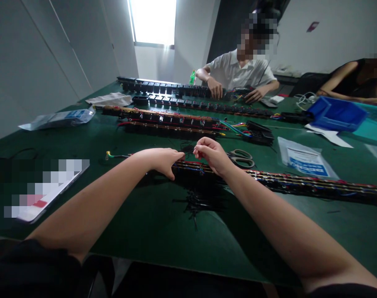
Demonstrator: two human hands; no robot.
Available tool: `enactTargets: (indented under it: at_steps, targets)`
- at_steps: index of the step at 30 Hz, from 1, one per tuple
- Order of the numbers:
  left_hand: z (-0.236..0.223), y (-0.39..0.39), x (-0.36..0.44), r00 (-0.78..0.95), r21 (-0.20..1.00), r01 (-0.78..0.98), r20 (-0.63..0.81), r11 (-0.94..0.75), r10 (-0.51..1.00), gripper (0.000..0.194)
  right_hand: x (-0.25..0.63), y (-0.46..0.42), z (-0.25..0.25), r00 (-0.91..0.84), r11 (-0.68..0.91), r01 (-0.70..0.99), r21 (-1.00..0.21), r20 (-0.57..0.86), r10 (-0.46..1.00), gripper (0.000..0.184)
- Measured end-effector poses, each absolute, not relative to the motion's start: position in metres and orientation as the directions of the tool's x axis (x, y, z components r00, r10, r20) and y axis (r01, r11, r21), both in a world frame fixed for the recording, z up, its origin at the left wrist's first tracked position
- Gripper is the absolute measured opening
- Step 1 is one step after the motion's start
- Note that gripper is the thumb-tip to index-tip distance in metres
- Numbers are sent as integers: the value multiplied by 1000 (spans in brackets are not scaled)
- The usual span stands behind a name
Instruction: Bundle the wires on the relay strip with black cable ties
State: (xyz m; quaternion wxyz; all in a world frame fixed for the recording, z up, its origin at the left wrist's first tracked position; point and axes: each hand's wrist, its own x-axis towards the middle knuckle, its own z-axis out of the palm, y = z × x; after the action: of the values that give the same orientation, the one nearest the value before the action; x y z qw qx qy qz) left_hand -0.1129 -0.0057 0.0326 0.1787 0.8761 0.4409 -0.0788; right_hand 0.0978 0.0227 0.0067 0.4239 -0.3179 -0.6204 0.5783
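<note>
A long black strip with bundled red, blue and yellow wires [287,182] lies across the table in front of me. My left hand [165,160] rests at its left end, thumb and fingers spread apart. Over the strip, my right hand [211,154] is closed in a pinch; what sits between its fingertips is too small to make out. Black-and-grey scissors [241,158] lie just behind the strip, beside my right hand. A loose pile of thin black cable ties [196,203] is on the near side, with more dark strands behind my fingertips.
More wired black strips [176,120] lie farther back on the green table [145,236]. Plastic bags [306,159] are at right and far left. A blue bin [337,114] stands at right. A white-shirted person [231,74] works opposite; another sits at far right.
</note>
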Motion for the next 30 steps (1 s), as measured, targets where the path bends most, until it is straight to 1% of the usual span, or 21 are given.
enactTargets:
  at_steps: [5, 12, 17, 25, 30]
  targets:
    - [31, -4, -114, 609, 274, 791, -287, -546, 739, 75, 98, 22, 8, -428, 138, -87, -987, 162, 889, 21]
    - [29, 0, -119, 653, 375, 749, -281, -545, 704, 72, 98, 22, 6, -393, 177, -75, -981, 192, 899, 19]
    - [24, 2, -122, 639, 408, 753, -263, -517, 723, 74, 97, 22, 6, -393, 204, -50, -978, 207, 896, 17]
    - [21, 5, -124, 629, 457, 752, -286, -474, 723, 80, 96, 20, 8, -413, 266, 43, -963, 225, 882, 16]
    - [21, 8, -126, 620, 493, 753, -308, -437, 721, 83, 97, 18, 7, -440, 336, 110, -935, 257, 860, 17]
